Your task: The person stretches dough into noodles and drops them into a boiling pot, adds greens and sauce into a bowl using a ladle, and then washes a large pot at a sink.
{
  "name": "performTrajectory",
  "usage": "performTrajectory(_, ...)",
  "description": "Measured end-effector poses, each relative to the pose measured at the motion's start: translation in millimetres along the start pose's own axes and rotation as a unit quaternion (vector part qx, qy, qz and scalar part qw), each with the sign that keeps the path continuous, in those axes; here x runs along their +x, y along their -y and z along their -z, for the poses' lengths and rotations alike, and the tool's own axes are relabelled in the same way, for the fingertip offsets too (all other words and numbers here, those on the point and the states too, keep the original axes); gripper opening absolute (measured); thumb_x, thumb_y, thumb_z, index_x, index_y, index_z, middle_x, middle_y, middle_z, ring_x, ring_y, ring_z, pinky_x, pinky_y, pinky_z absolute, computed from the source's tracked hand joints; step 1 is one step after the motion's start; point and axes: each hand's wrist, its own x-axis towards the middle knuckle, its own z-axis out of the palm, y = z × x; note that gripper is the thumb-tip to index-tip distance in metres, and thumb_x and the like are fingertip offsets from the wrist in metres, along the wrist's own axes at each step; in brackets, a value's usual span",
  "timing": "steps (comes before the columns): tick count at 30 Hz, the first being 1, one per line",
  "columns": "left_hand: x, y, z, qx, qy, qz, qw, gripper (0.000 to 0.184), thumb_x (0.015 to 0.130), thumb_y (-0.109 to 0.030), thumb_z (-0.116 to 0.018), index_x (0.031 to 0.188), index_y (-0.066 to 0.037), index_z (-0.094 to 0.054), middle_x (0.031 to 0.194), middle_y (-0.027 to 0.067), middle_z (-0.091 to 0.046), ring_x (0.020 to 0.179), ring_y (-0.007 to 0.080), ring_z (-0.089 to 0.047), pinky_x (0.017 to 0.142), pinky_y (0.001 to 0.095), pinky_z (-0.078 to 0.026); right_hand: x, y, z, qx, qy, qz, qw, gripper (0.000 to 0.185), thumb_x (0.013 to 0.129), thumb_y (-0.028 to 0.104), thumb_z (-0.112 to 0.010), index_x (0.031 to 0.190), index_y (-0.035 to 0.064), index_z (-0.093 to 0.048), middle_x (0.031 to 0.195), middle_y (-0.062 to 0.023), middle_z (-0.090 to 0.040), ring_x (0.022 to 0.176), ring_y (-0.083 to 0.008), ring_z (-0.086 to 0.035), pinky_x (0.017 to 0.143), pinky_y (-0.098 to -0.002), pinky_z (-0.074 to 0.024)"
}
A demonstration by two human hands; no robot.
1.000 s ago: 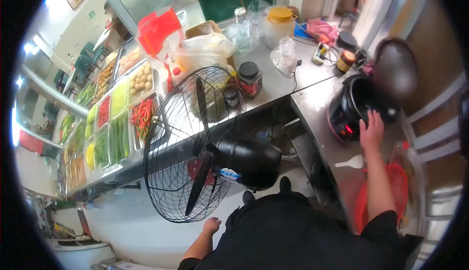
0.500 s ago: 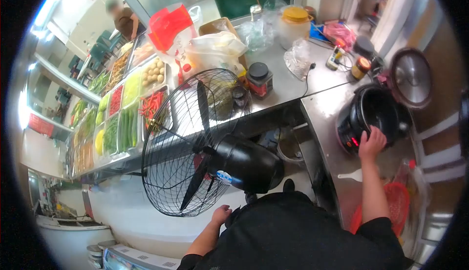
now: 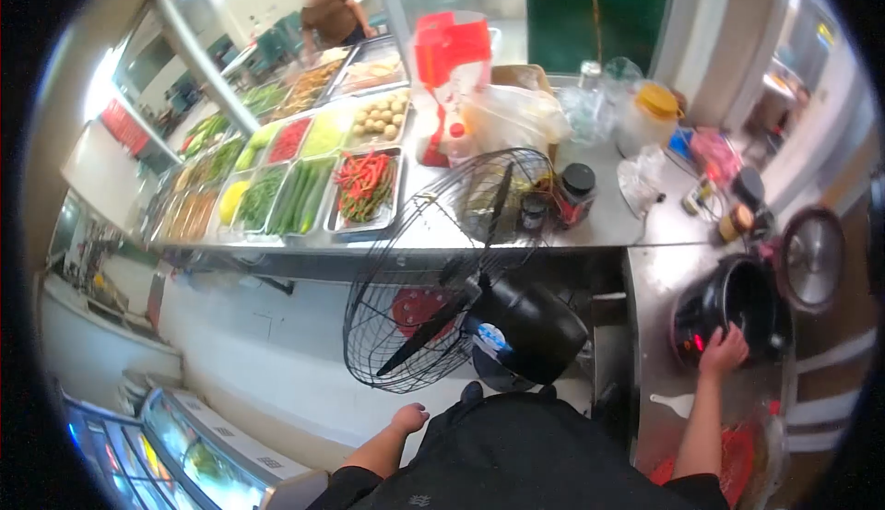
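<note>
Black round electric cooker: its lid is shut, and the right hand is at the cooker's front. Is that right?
No: the head view shows the dark-rimmed round lid standing open, not shut. The rest is right: the right hand is at the front of the black round electric cooker.

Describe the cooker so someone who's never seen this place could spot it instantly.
Start at the metal counter on the right and find the white paddle lying on it. Just above that in the picture stands the cooker, a round black pot, open, with a round lid at its upper right. Its glowing red display sets it apart from the small jars behind it.
</note>
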Motion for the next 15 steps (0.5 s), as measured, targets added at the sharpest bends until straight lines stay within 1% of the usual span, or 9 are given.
performTrajectory(3, 11.2, -0.2, -3.4, -0.009, -0.005, -0.021, 1.000, 0.042, 0.079, -0.033, -0.053, 0.110, -0.006, -0.060, 0.111, 0.0169, -0.060, 0.106, 0.0325, -0.054, 0.092, 0.0389, -0.042, 0.9, 1.9, 3.4, -0.012, 0.019, -0.015, 1.000, 0.029, 0.087, 0.028, -0.051, 0.107, 0.0070, -0.054, 0.106, -0.0118, -0.056, 0.100, -0.0313, -0.049, 0.092, -0.0448, -0.0327)
performTrajectory(5, 18.2, -0.7, -6.0, -0.001, -0.013, -0.054, 0.998, 0.042, 0.079, -0.032, -0.052, 0.110, -0.006, -0.060, 0.111, 0.0170, -0.060, 0.106, 0.0326, -0.054, 0.092, 0.0389, -0.042, 1.4, 3.7, 5.7, -0.011, 0.025, -0.018, 0.999, 0.029, 0.087, 0.028, -0.051, 0.107, 0.0069, -0.054, 0.105, -0.0119, -0.056, 0.099, -0.0315, -0.049, 0.091, -0.0447, -0.0329)
performTrajectory(9, 12.1, -11.0, 0.3, -0.018, -0.014, -0.040, 0.999, 0.042, 0.079, -0.033, -0.053, 0.110, -0.006, -0.061, 0.111, 0.0173, -0.060, 0.106, 0.0326, -0.055, 0.092, 0.0388, -0.042, 2.6, 8.6, 11.6, -0.011, 0.043, -0.029, 0.999, 0.029, 0.087, 0.028, -0.051, 0.107, 0.0066, -0.054, 0.104, -0.0122, -0.056, 0.099, -0.0320, -0.049, 0.091, -0.0444, -0.0331)
performTrajectory(12, 16.4, -8.4, -1.7, 0.007, 0.001, -0.050, 0.999, 0.042, 0.078, -0.033, -0.053, 0.109, -0.006, -0.061, 0.111, 0.0172, -0.060, 0.106, 0.0321, -0.055, 0.092, 0.0387, -0.042, -0.6, 6.9, 8.1, -0.011, 0.034, -0.024, 0.999, 0.029, 0.086, 0.027, -0.052, 0.106, 0.0062, -0.054, 0.103, -0.0126, -0.056, 0.098, -0.0323, -0.049, 0.090, -0.0444, -0.0335)
performTrajectory(15, 14.7, -1.7, -5.5, -0.006, -0.008, -0.041, 0.999, 0.041, 0.078, -0.033, -0.055, 0.108, -0.006, -0.062, 0.110, 0.0169, -0.060, 0.106, 0.0316, -0.055, 0.092, 0.0379, -0.042, -1.3, 1.0, 2.7, 0.014, 0.035, -0.029, 0.999, 0.029, 0.083, 0.025, -0.055, 0.104, 0.0057, -0.055, 0.099, -0.0134, -0.057, 0.098, -0.0329, -0.050, 0.089, -0.0447, -0.0341)
